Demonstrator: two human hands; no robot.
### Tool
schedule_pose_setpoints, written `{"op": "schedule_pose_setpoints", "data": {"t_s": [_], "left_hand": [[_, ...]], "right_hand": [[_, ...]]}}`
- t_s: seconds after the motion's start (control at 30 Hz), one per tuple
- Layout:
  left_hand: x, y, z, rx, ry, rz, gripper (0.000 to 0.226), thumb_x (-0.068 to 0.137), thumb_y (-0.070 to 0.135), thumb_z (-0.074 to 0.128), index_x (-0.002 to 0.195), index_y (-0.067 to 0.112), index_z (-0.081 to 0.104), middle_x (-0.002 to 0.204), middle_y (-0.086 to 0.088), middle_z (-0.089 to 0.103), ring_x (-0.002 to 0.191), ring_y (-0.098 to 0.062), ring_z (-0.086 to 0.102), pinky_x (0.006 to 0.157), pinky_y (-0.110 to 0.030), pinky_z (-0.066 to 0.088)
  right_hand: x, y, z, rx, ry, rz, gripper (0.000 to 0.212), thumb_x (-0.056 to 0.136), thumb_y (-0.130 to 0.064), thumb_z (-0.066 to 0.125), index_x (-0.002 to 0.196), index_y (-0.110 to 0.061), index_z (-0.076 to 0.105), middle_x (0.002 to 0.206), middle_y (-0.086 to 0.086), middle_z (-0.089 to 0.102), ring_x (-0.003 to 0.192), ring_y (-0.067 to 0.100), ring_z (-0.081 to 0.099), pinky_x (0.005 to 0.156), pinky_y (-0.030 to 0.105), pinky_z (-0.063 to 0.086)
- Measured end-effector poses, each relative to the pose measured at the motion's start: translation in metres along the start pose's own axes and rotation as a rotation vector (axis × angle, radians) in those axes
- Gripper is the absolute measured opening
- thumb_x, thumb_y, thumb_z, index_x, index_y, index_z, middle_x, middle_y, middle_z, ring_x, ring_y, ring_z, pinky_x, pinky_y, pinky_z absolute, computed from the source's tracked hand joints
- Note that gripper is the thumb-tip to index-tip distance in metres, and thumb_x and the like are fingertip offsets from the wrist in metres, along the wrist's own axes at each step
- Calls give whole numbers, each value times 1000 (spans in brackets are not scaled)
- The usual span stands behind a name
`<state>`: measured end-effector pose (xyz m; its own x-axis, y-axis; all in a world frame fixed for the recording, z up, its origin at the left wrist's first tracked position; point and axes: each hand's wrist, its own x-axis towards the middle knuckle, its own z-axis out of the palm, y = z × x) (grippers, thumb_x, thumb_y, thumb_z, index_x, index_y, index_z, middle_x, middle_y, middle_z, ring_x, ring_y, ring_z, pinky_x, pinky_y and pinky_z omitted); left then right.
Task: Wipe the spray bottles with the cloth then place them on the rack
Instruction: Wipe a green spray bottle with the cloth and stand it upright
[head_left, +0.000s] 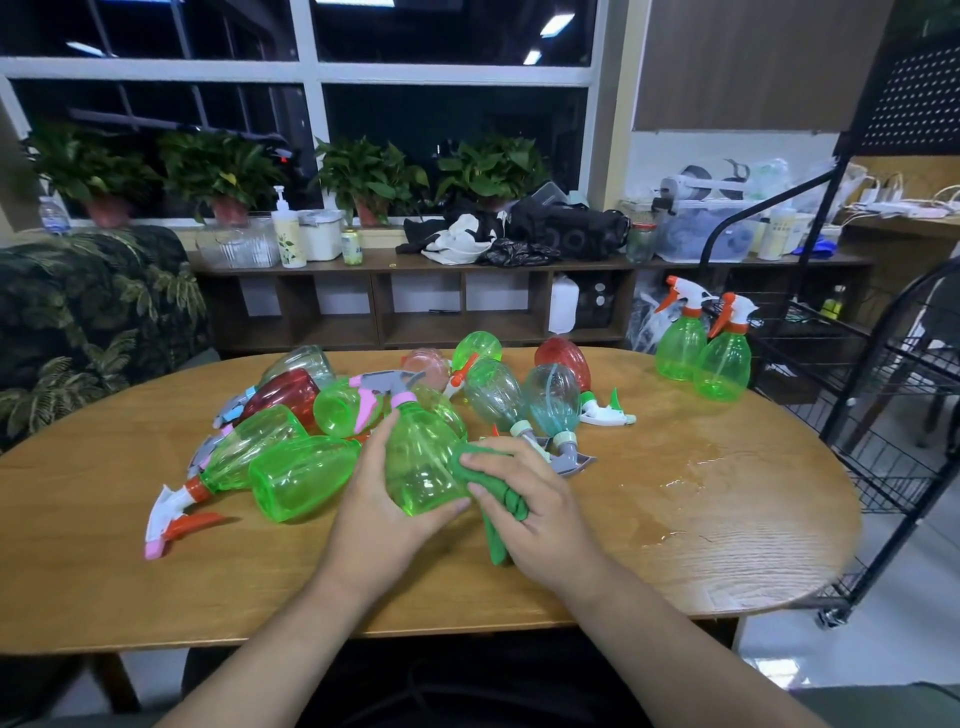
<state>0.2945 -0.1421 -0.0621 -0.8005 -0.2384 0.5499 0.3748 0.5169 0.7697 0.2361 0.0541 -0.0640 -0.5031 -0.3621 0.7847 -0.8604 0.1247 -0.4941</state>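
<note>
My left hand grips a green spray bottle with a pink and grey trigger head, held upright above the wooden table. Against the bottle's right side my right hand holds a bunched green cloth. Behind them lies a pile of spray bottles, green, red and clear blue, several on their sides. Two green spray bottles with orange and white heads stand upright at the table's far right, beside the black wire rack.
A wet patch shines on the table to the right of my hands. A low wooden shelf with potted plants, bags and containers runs along the window behind. A leaf-patterned sofa stands at the left.
</note>
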Motion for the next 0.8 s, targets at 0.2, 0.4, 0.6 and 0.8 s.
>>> {"op": "schedule_pose_setpoints", "data": {"t_s": [0.2,0.4,0.6,0.8], "left_hand": [[1,-4,-1,-37,11,-28,119,59,44,103,159,41,37,154,17,53,141,-2,51,121,-42,43],[-4,-1,3,135,-169,171,120,63,52,100,162,30,36,154,15,46,146,-5,45,121,-24,37],[-8,11,2,152,-277,265,121,63,53,101,162,30,37,156,17,47,145,-8,48,120,-23,37],[-11,17,0,103,-359,233,124,62,54,102,163,47,29,159,27,45,147,-2,46,121,-21,36]], "right_hand": [[0,0,1,-18,-10,-41,28,103,-10,68,131,-10,74,134,3,63,128,18,62,108,36,52],[2,-1,-2,5,94,86,27,105,-10,65,130,-14,74,132,-3,65,129,16,62,110,28,48],[2,-2,-6,248,109,347,25,109,-19,60,131,-28,70,125,-6,71,119,23,68,102,43,56],[11,-11,-14,739,180,564,21,105,-17,62,125,-17,69,118,16,74,101,31,72,87,45,63]]}}
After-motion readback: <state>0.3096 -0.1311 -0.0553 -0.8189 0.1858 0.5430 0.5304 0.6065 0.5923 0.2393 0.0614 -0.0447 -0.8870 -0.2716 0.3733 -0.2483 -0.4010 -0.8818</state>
